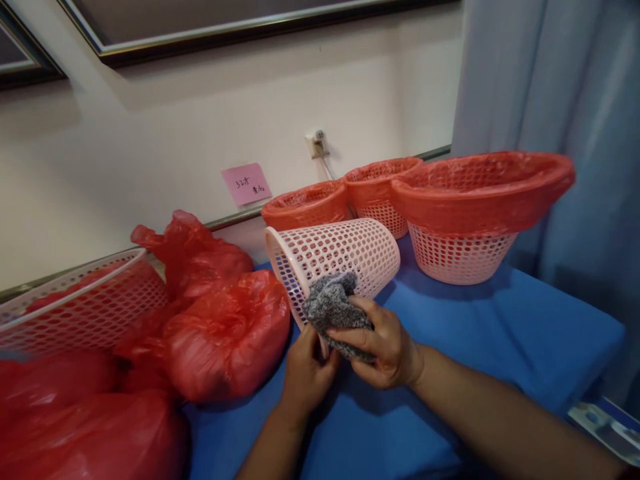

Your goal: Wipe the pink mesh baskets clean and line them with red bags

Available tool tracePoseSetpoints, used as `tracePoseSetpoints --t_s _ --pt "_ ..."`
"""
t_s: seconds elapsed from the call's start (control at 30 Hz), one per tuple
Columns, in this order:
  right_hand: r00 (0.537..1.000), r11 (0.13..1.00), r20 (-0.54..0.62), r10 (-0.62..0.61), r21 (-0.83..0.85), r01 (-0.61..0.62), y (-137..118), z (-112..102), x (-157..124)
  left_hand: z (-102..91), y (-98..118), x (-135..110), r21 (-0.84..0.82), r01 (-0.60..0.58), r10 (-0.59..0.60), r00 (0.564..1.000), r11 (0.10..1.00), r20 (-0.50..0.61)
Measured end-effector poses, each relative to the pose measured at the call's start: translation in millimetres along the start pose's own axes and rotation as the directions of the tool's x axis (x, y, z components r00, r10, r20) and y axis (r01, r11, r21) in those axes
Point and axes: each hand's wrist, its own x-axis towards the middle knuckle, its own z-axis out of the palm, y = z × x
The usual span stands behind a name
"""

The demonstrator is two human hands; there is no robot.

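A pale pink perforated plastic basket [345, 247] lies on its side, its mouth facing left and toward me. My left hand [307, 370] grips the basket's rim at its lower edge, fingers closed round it. In my right hand [383, 343] is a bunched grey speckled cloth [333, 307], pressed against the outside of the basket near the rim. The cloth hides part of the basket wall and some of the rim. Both hands are close together over the blue-covered table [380, 427].
Three baskets lined with red bags stand behind and right, the largest basket [465, 253] nearest the curtain [545, 100]. Knotted red plastic bags [225, 333] fill the left side, beside another pink basket [90, 313]. A pink note [246, 184] and a socket [317, 145] are on the wall.
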Motion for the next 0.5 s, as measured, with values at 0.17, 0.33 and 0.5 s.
tracePoseSetpoints --t_s 0.17,0.33,0.5 --pt "0.931 0.942 -0.157 0.329 -0.014 -0.336 31 -5 -3 -2.5 6 1 -0.035 -0.103 0.098 0.985 0.994 -0.140" --pt "0.333 0.455 -0.417 0.845 0.237 -0.858 94 -20 -6 1.2 -1 0 0.060 -0.056 0.060 0.996 0.997 -0.068" --pt "0.491 0.581 -0.405 0.771 0.134 -0.803 84 -20 -3 3.2 -4 0 0.106 -0.075 0.077 0.997 0.992 -0.014"
